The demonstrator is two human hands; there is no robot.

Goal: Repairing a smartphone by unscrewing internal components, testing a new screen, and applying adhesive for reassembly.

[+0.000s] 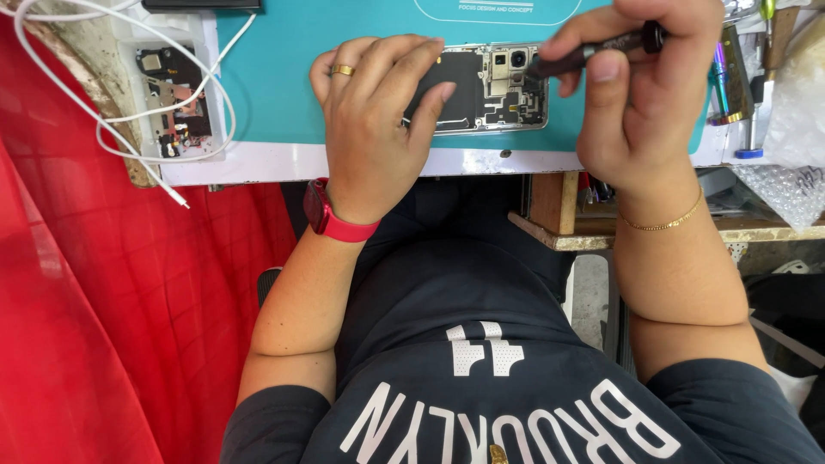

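Teal covers the work mat where we see an opened phone lying flat, its back off and its dark inner plates and camera block bare. The left hand lies palm down on the phone's left half, fingers together and pressed flat on it; a gold ring sits on one finger and a red watch wraps the wrist. The right hand has its fingers clamped round a dark slim screwdriver, whose tip touches the phone just beside the camera block. A thin gold bracelet hangs on that wrist.

Left of the mat, a small white tray holds dark phone parts, and a white cable loops over it and off the table's edge. Red cloth fills the left side. On the right, beyond the mat, we make out a cluster of tools, too crowded to tell apart.
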